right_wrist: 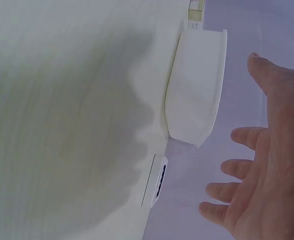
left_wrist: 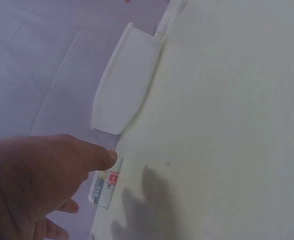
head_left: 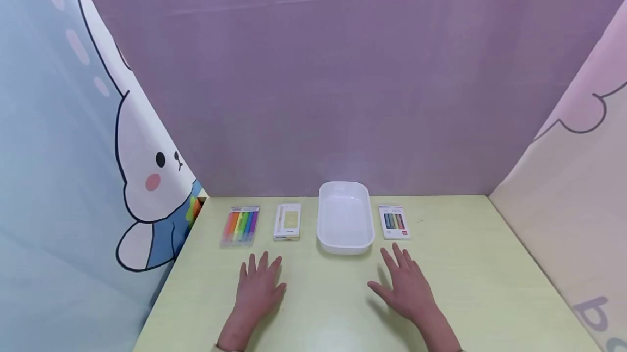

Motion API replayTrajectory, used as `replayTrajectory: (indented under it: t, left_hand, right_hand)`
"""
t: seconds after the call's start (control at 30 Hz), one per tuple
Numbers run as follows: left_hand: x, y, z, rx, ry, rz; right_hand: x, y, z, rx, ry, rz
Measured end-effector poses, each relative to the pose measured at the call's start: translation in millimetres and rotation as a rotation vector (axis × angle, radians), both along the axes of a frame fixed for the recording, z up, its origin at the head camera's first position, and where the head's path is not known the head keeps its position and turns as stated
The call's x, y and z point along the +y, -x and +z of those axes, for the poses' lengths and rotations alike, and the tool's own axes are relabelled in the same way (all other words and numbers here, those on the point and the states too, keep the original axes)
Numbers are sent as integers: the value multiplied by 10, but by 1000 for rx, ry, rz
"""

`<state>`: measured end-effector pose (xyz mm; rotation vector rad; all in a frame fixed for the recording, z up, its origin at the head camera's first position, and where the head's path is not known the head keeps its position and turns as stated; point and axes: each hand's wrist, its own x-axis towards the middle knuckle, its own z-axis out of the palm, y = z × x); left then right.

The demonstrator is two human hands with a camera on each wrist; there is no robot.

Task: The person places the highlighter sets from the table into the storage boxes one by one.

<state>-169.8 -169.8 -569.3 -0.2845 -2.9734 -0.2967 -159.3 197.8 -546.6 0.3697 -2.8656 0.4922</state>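
My left hand (head_left: 258, 290) hovers over the table with its fingers spread, holding nothing. Just beyond its fingertips are a clear pack of rainbow-coloured markers (head_left: 240, 226) and a small white and yellow box (head_left: 287, 222). My right hand (head_left: 404, 288) is likewise spread and bare, with its shadow on the tabletop beside it. Past its fingers lies a white box with a window showing coloured sticks (head_left: 394, 222). Between these boxes stands a white plastic tub (head_left: 345, 247), its inside bare. Both wrist views show the tub's side, apart from either hand.
The pale wooden table (head_left: 323, 308) ends at a purple cloth wall (head_left: 343, 80) just behind the row of things. A blue rabbit-print curtain (head_left: 63, 189) hangs on the left, and a pink and cream one (head_left: 563, 194) on the right.
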Motion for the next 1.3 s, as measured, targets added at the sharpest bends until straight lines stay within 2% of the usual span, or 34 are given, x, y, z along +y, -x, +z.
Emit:
replayTrajectory:
  t: [0.1,0.27,0.4,0.57,0.7,0.77,0.83,1.03,1.3]
  left_hand:
    - [-9,68,61,17,-1,-16]
    - [13,219,299,39,-47,-83]
    - [40,313,501,-25,-98,-157]
    - [97,487,686,-147,-249,-250]
    - [186,675,774,-232,-472,-300]
    - [237,777,788,-264,-579,-306]
    - [307,888,779,-297,-643,-311]
    - [495,1138,689,-337,-719,-316]
    - [608,1484,620,-417,-1030,-159]
  right_hand:
    - [-7,21,5,6,4,3]
    - [-3,60,40,16,7,3]
    - [-10,112,41,38,15,-4]
    - [-7,168,38,73,25,-22]
    - [10,154,58,77,38,-8]
    - [18,143,71,74,44,-1]
    - [45,144,90,83,41,-4]
    - [151,200,136,96,-5,17]
    - [326,416,396,109,-139,60]
